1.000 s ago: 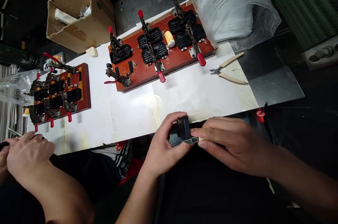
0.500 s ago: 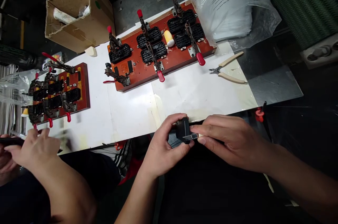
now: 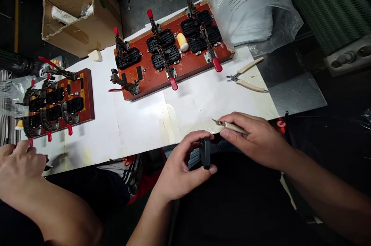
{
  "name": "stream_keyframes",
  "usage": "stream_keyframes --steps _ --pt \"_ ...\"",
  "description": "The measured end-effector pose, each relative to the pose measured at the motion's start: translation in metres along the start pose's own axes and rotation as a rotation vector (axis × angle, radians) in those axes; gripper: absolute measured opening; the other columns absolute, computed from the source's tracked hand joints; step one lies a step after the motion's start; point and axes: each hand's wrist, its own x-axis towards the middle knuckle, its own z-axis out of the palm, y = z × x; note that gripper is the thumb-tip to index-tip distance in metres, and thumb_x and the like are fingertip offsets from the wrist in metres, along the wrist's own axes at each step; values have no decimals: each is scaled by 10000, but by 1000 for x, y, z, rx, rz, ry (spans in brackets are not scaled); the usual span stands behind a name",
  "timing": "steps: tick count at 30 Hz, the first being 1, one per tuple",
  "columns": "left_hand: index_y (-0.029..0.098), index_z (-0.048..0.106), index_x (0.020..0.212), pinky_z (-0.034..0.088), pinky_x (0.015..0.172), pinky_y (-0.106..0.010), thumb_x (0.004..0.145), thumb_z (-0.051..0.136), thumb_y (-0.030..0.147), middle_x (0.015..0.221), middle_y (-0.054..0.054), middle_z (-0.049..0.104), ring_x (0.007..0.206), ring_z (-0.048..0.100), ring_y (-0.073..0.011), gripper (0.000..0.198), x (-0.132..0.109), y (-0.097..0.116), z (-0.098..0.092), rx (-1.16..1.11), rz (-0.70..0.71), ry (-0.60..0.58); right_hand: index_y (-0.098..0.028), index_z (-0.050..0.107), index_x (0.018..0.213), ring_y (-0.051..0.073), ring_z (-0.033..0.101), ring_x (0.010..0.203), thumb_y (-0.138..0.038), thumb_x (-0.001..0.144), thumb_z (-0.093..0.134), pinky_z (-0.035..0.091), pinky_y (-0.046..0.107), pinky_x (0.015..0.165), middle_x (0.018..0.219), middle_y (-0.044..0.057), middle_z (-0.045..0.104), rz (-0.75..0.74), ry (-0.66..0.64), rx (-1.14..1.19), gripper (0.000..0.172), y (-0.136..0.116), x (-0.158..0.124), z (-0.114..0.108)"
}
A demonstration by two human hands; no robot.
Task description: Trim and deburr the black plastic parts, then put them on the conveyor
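Observation:
Between the thumb and fingers of my left hand is a black plastic part, held on edge near the table's front. My right hand is closed around the pale handle of a craft knife. Its pointed blade faces up and left, apart from the black part. Beyond my hands, a red-brown fixture board carries several black plastic parts and red-tipped toggle clamps. Cutting pliers with cream handles lie spread on the white table covering.
A co-worker's hand is at the left, by a second clamp fixture. At the back stand a cardboard box and a plastic bag of white material. A yellow-and-white plug rests on the larger fixture.
The knife blade has come away from the black part, and my right hand has turned it upward. My left hand has turned the part edge-on. The co-worker's hand has moved left.

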Motion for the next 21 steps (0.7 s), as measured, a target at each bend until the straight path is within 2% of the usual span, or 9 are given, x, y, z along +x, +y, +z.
stream_keyframes --steps 3,6,8,10,12,15,16,18,21 --pt "361 542 1503 567 1122 -396 894 897 297 1385 -71 692 1306 683 -255 708 5 -4 7 -231 31 109 -254 672 1094 137 646 734 -358 1019 741 512 258 648 960 -18 719 -18 -99 141 145 -4 -9 11" --pt "373 433 1540 640 949 -352 959 818 469 1293 -60 728 1082 770 -211 703 12 -8 17 -470 -1 236 -248 648 1240 176 698 967 -286 961 799 557 257 702 1266 66 694 -147 -144 222 320 -4 -17 25" --pt "355 416 1510 658 835 -332 1000 732 564 1276 -72 737 950 788 -192 636 15 -11 22 -542 -82 279 -241 660 1245 213 706 1123 -241 979 775 590 286 809 1304 94 692 -217 -67 213 290 -3 -19 33" --pt "320 418 1487 671 814 -363 1028 630 650 1363 -119 705 976 794 -220 604 15 -13 25 -533 -168 288 -237 679 1162 206 727 1039 -253 1014 742 590 301 825 1176 77 731 -238 94 197 162 -2 -18 35" --pt "308 432 1512 677 895 -418 1051 570 659 1573 -160 570 1189 754 -279 596 13 -16 24 -388 -171 336 -234 680 1054 168 696 800 -309 1035 720 558 283 710 1008 39 742 -150 229 185 87 -3 -17 32" --pt "380 346 1655 546 1188 -537 987 761 492 1810 -112 260 1592 434 -360 794 9 -18 18 190 41 410 -233 656 912 123 521 551 -387 1024 710 440 257 536 704 -40 624 137 233 194 198 -8 -14 23" --pt "400 305 1687 454 1274 -575 948 822 415 1817 -98 256 1648 335 -366 902 8 -18 16 406 137 383 -232 651 891 122 495 541 -416 1014 715 425 254 525 654 -54 579 206 187 215 230 -10 -13 21" --pt "380 323 1698 338 1346 -603 931 840 315 1740 -105 419 1645 345 -358 927 9 -17 13 679 268 262 -228 636 871 122 476 559 -473 1001 725 417 248 523 642 -60 546 273 91 269 291 -13 -11 20" --pt "338 444 1637 461 1279 -526 989 741 231 1558 -105 617 1466 582 -305 720 11 -14 9 632 234 170 -232 661 992 135 569 654 -557 1052 659 472 253 595 763 -43 633 231 -67 342 331 -12 -9 18"
